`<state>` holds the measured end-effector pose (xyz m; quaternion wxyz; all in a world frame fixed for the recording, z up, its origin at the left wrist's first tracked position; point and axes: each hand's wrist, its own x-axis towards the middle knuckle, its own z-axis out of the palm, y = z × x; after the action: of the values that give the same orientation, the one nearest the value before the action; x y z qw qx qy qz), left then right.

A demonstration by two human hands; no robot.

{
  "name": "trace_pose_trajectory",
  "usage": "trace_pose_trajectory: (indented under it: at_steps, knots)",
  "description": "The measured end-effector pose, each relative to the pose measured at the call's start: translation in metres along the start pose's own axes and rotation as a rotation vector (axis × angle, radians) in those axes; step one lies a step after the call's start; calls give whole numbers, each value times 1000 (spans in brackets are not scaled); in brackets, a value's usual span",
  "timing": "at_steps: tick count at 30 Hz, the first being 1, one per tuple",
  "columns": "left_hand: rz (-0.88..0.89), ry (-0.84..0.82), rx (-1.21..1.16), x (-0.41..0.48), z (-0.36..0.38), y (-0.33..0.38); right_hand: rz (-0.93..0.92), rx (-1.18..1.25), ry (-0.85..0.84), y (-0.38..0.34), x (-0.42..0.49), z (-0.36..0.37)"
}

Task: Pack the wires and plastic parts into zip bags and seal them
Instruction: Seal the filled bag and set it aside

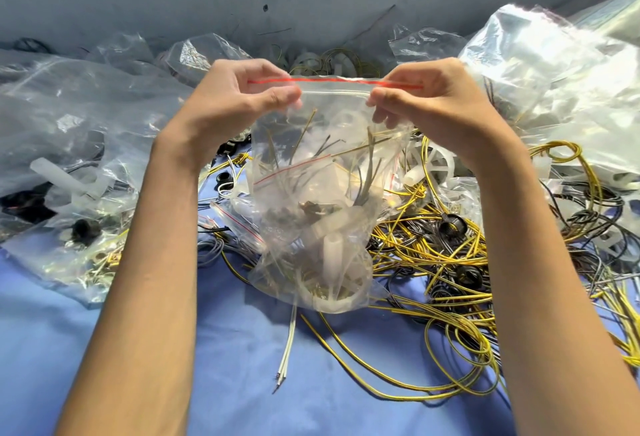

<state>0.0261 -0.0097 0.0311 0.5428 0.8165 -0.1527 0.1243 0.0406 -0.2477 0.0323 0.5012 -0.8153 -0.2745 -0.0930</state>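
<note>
Fingers [258, 66] and thumb of the left hand [239, 103] are pressed together, pinching the top left corner of the zip bag [311, 176] just under its red zip strip [332, 80]. The right hand [429, 106] pinches the top right corner in the same way, with its thumb on the near face. In the head view the bag hangs upright between the two hands, stretched taut along its top, above the blue cloth [235, 359]. I cannot tell whether the strip is pressed closed.

Inside the bag, thin grey and yellowish wires [304, 144] stand at angles. A white plastic tube [331, 252] and a white ring [349, 297] sit at the bottom.

Right of the bag, a tangle of yellow wires [450, 262] mixed with black ones lies on the cloth. Below the bag lies a pair of white wires [289, 342]. Left of the bag are filled clear bags [69, 130] in a heap. To its upper right is a large crumpled clear bag [554, 82].
</note>
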Motion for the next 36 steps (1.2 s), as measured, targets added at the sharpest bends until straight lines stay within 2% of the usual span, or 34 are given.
trace_pose_trajectory:
  at_steps: [11, 15, 18, 24, 29, 36]
  knots:
    - [50, 4, 147, -2, -1, 8, -3, -113, 15, -3, 1, -1]
    - [61, -66, 387, -2, -2, 17, -10, -116, -25, -4, 1, 0]
    - [104, -67, 466, -1, 4, 25, -33, -124, -6, -7, 0, 3]
    - [140, -72, 508, 0, 9, 32, -46, -198, 57, -12, -1, 2]
    - [166, -91, 554, -2, 11, 41, -141, -406, 29, -24, 0, 1]
    - [206, -63, 629, -2, 21, 48, -204, -467, 72, -29, 3, 9]
